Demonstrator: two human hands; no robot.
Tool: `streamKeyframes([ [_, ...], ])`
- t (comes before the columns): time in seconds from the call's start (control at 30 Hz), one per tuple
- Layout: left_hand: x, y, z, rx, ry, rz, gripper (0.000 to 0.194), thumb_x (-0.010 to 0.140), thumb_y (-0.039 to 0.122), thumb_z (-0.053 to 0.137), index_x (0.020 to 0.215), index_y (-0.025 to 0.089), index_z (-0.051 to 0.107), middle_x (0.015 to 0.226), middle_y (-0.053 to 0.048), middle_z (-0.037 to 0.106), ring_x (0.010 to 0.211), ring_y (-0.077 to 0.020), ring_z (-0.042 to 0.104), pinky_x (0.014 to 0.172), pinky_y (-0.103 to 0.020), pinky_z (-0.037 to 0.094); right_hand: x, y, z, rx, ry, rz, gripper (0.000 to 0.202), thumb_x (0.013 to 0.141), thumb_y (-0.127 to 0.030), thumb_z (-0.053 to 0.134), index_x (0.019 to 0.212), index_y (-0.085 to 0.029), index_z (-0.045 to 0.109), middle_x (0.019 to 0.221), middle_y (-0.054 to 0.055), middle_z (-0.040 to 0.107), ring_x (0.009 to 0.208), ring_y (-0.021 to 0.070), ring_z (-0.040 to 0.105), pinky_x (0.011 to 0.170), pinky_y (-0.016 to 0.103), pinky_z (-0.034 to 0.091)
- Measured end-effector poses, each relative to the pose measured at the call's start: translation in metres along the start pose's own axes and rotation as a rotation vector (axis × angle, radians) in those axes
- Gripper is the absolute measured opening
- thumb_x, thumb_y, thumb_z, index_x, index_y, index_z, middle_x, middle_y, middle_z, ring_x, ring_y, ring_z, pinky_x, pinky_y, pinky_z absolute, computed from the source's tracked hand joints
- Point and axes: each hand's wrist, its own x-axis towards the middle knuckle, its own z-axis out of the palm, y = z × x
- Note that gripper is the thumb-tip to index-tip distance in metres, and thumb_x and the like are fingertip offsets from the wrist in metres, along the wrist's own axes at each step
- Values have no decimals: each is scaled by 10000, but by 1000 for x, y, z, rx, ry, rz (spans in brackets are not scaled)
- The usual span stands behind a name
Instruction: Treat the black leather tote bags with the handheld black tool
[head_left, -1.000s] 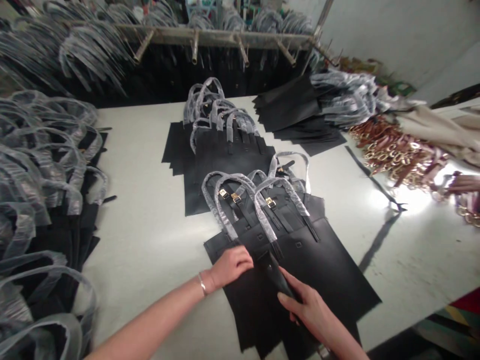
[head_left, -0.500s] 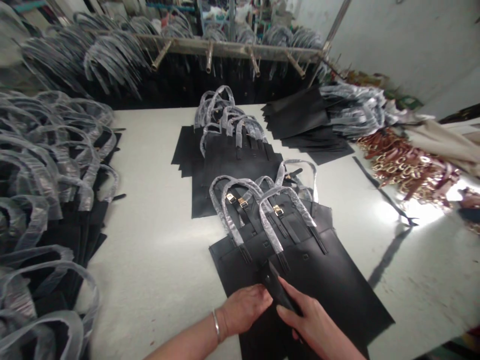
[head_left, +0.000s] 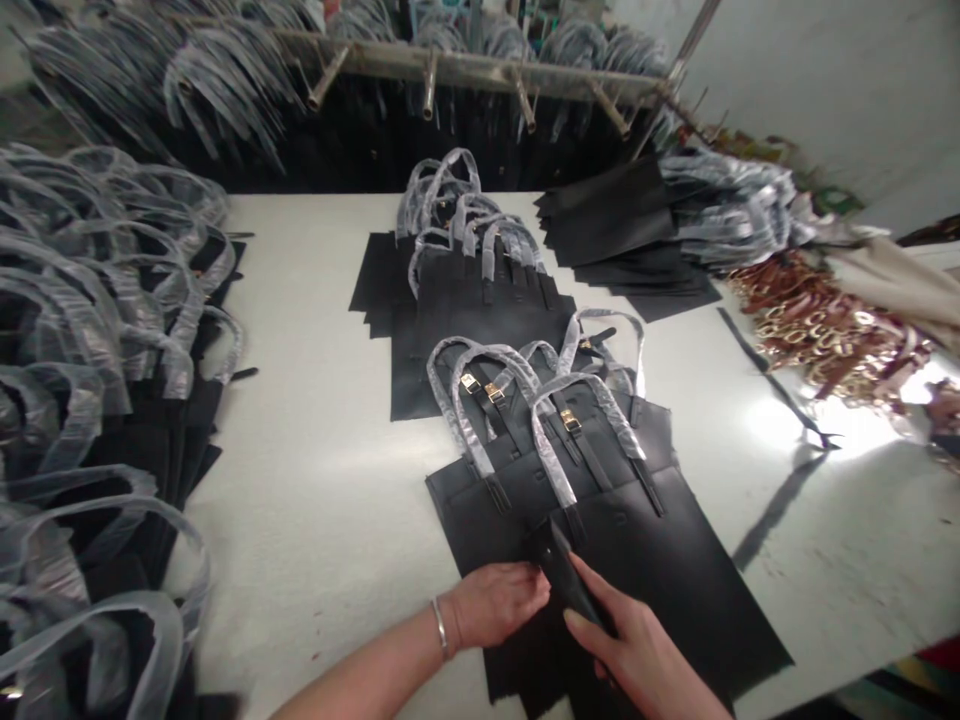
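Black flat bag panels [head_left: 675, 560] with plastic-wrapped handles [head_left: 555, 465] and gold buckles [head_left: 570, 420] lie overlapped on the pale table [head_left: 300, 520]. My right hand [head_left: 626, 635] is wrapped round a dark, long tool [head_left: 581, 590], its tip over the panels below the handles. Beside that tip, my left hand [head_left: 499, 603], with a silver bangle on the wrist, has its fingers pressed together at the panels. What those fingers hold, if anything, is hidden.
A pile of wrapped handles on black panels [head_left: 150, 450] fills the left side. Further stacks [head_left: 487, 290] lie behind, and more panels [head_left: 611, 220] at the back right. Brown straps with gold rings [head_left: 817, 330] are heaped right. A metal rack [head_left: 480, 70] stands beyond.
The view has shifted slightly, so the far stacks and rack sit higher in the picture. Both hands remain at the same panels, with the tool still in my right hand.
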Motion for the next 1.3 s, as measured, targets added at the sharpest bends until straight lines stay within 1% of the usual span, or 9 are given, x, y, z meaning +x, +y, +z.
streamKeyframes([
  [0.17, 3, 1, -5, -15, -60, 0, 235, 943, 177, 452, 1128, 106, 578, 1089, -85, 680, 1121, -192, 584, 1041, -298, 451, 16, -16, 5, 7, 31, -70, 629, 836, -380, 568, 1427, -189, 471, 531, -56, 570, 462, 144, 567, 473, 237, 454],
  [0.33, 2, 1, -4, 36, 13, 13, 276, 977, 142, 382, 1171, 98, 573, 1225, -82, 647, 1203, -186, 542, 1071, -306, 432, 12, -12, -8, 117, 210, -85, 713, 834, -483, 583, 1467, -212, 400, 557, -54, 588, 524, 160, 581, 502, 251, 484],
  [0.47, 1, 1, -3, 40, 38, 40, 261, 976, 141, 400, 1166, 94, 573, 1185, -102, 657, 1182, -184, 559, 1060, -314, 447, -8, 7, -16, 55, 68, -36, 692, 829, -406, 583, 1463, -190, 410, 613, -35, 631, 508, 149, 576, 490, 247, 474],
  [0.77, -3, 6, 2, 73, 101, 20, 97, 905, 156, 503, 941, 159, 594, 887, -45, 659, 932, -170, 626, 943, -300, 510, 20, -14, 18, 137, 106, -187, 606, 800, -340, 635, 1381, -201, 532, 643, -22, 645, 493, 130, 551, 465, 231, 450],
  [0.9, -2, 12, -1, 106, 242, -42, 118, 888, 178, 501, 952, 165, 600, 900, -59, 658, 905, -195, 622, 935, -368, 512, 6, -7, -11, 368, 209, -220, 624, 820, -370, 628, 1412, -243, 475, 768, -17, 678, 507, 108, 549, 477, 230, 471],
  [1.03, 26, 27, -5, 168, 242, -213, 114, 894, 161, 491, 852, 177, 595, 758, -40, 618, 739, -195, 601, 835, -426, 525, -17, 33, -54, 518, 337, -55, 742, 788, -437, 646, 1449, -215, 394, 798, -12, 671, 466, 100, 553, 410, 221, 452],
  [1.13, 57, 39, -2, 171, 185, -180, 264, 914, 167, 488, 1158, 178, 588, 1074, -83, 663, 987, -226, 618, 944, -439, 482, -22, 63, -77, 580, 391, 44, 783, 767, -446, 668, 1451, -196, 381, 706, -36, 625, 434, 108, 566, 372, 212, 445],
  [1.2, 73, 43, 2, 168, 99, -135, 397, 929, 260, 519, 1319, 195, 503, 1353, -98, 549, 1243, -258, 506, 1056, -461, 405, -20, 74, -85, 600, 373, 73, 751, 776, -440, 667, 1438, -202, 404, 668, -41, 613, 422, 115, 580, 359, 211, 451],
  [1.3, 84, 43, 10, 168, -24, -108, 481, 936, 364, 527, 1384, 208, 449, 1485, -85, 427, 1386, -266, 354, 1121, -466, 333, -10, 74, -93, 622, 321, 69, 674, 796, -428, 657, 1406, -224, 457, 654, -34, 626, 417, 118, 594, 352, 205, 454],
])
